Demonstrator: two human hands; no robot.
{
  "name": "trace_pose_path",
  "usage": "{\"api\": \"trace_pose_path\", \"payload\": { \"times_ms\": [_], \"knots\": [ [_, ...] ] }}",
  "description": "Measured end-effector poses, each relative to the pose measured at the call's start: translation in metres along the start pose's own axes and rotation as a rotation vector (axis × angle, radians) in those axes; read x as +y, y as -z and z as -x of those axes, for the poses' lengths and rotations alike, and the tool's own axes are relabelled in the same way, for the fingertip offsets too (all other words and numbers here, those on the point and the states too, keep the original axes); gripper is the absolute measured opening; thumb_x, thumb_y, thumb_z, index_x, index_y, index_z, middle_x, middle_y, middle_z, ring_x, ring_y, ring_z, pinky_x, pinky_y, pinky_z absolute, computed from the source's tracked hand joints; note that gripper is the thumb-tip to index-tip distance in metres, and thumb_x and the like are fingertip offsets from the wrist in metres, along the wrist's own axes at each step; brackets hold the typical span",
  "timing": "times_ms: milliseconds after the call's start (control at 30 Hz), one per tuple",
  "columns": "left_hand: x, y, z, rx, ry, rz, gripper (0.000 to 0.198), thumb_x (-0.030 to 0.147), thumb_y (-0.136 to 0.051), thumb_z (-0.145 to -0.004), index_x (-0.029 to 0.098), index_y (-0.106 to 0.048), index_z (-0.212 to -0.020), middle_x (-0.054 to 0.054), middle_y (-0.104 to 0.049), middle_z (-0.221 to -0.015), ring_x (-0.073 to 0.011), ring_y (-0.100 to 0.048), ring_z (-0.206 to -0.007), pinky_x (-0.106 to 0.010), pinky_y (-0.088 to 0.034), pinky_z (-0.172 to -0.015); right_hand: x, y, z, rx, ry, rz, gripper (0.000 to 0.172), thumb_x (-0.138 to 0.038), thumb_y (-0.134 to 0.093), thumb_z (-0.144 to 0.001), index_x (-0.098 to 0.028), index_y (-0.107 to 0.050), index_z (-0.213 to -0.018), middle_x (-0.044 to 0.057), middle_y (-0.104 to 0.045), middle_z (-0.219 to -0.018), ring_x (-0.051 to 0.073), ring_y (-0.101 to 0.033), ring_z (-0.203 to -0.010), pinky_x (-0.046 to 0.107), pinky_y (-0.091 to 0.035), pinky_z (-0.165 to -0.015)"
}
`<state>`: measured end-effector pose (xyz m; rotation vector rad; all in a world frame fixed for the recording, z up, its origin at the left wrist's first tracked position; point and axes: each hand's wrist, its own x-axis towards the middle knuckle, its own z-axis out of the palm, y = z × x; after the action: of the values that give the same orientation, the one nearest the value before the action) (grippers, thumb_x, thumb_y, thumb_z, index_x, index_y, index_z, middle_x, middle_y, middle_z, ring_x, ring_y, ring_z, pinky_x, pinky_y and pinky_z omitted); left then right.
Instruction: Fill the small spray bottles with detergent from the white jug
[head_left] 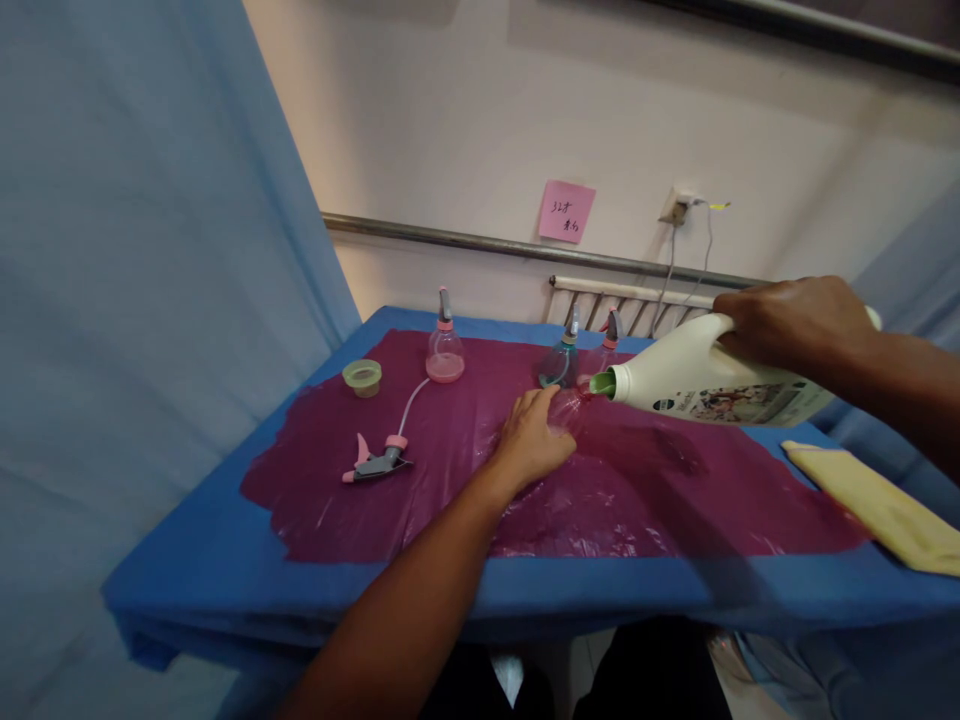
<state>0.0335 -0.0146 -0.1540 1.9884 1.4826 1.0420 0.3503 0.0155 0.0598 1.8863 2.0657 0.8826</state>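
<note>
My right hand [795,322] grips the handle of a large white detergent jug [705,382], tipped on its side with its green spout pointing left. The spout sits right over the mouth of a small clear bottle [568,404]. My left hand [534,436] is wrapped round that bottle, which stands on the maroon plastic sheet [637,500]. A loose grey and pink spray trigger with its tube [379,462] lies on the sheet to the left. A green cap [362,376] rests near the back left.
A pink-filled spray bottle [444,352], a blue-tinted spray bottle [561,360] and another one [609,335] stand at the back of the blue-covered table [225,580]. A folded yellow cloth [885,505] lies at the right. A blue curtain [135,300] hangs on the left.
</note>
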Motion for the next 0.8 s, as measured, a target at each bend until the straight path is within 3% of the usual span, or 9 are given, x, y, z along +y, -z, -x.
{"api": "trace_pose_path", "payload": {
  "times_ms": [400,800],
  "knots": [
    [0.0007,0.0009,0.0009,-0.011,0.016,-0.004,0.084,0.022,-0.08,-0.086,0.022,-0.058,-0.167,-0.016,-0.066,-0.164,-0.0393,-0.062,-0.154,-0.053,-0.049,-0.135,-0.0036,0.0068,-0.0004,-0.068,-0.033,0.053,0.023,-0.047,-0.061,-0.108,-0.031,-0.076,-0.115,0.011,-0.085,-0.116,0.031,-0.076,-0.092,0.04,-0.036,-0.064],
    [-0.0023,-0.0005,0.0,0.011,0.008,0.008,0.081,0.021,-0.08,-0.085,0.022,-0.06,-0.164,-0.017,-0.068,-0.162,-0.0392,-0.062,-0.155,-0.054,-0.049,-0.135,-0.0061,-0.0015,0.001,-0.033,-0.045,0.034,0.016,-0.043,-0.067,-0.109,-0.03,-0.076,-0.113,0.01,-0.084,-0.109,0.027,-0.071,-0.086,0.039,-0.031,-0.067]
  ]
}}
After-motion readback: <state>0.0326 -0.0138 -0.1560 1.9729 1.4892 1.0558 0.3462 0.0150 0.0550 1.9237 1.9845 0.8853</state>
